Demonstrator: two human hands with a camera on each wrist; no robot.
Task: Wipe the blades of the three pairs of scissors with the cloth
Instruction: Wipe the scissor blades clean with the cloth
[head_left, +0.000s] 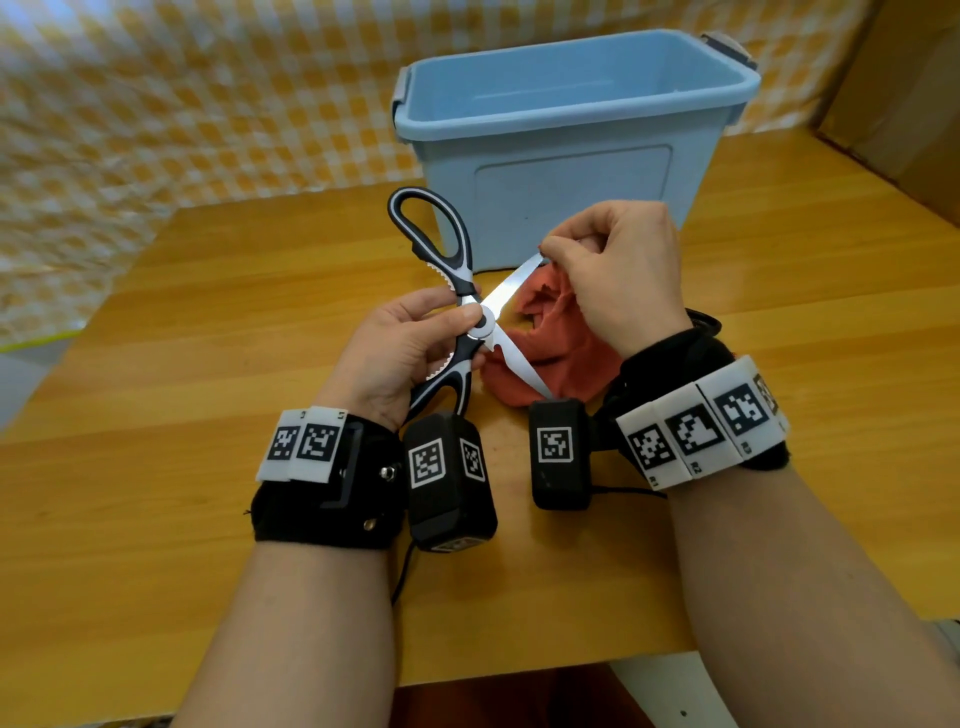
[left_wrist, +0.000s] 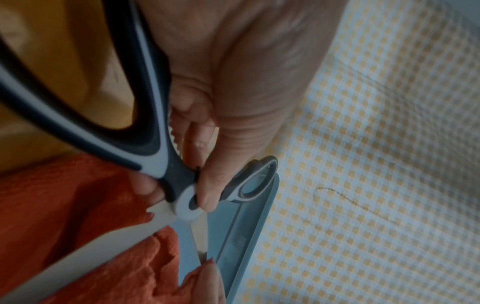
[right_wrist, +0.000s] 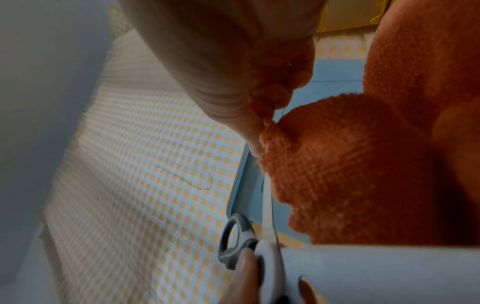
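One pair of scissors (head_left: 470, 317) with black-and-white handles is in view, spread wide above the table. My left hand (head_left: 452, 312) pinches them at the pivot (left_wrist: 187, 205), thumb on top. The upper blade (head_left: 511, 288) points up and right; the lower blade (head_left: 519, 361) points down and right over the orange cloth (head_left: 556, 353). My right hand (head_left: 558, 252) pinches a fold of the cloth (right_wrist: 337, 164) around the upper blade's tip, hiding that tip. In the right wrist view the bare blade (right_wrist: 267, 205) runs from the cloth down to the pivot.
A light blue plastic bin (head_left: 571, 171) stands right behind the hands on the wooden table (head_left: 208, 338). A yellow-checked sheet (head_left: 156, 104) hangs behind the table. A brown cardboard box (head_left: 909, 104) sits at the back right. The table's near edge lies under my forearms.
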